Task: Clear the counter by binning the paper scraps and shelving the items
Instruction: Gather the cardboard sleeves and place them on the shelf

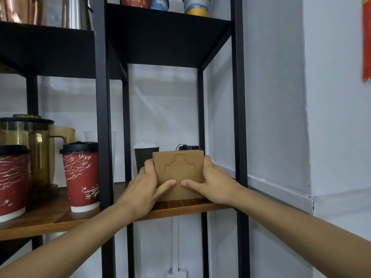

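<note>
A brown cardboard stack (180, 169) with a die-cut shape on its front stands upright on the wooden shelf board (186, 206) of a black metal rack. My left hand (145, 189) grips its left side and my right hand (215, 182) grips its right side, with both thumbs pressed on the front face near the bottom. The stack's lower edge rests on or just above the board; I cannot tell which.
Behind the stack stand a dark cup with a white lid (143, 155) and a small black object (187, 147). Left of the rack post (103, 117) are red lidded paper cups (82, 175), a glass kettle (36, 145) and clear plastic cups. Mugs sit on the shelf above (166, 31). A white wall is on the right.
</note>
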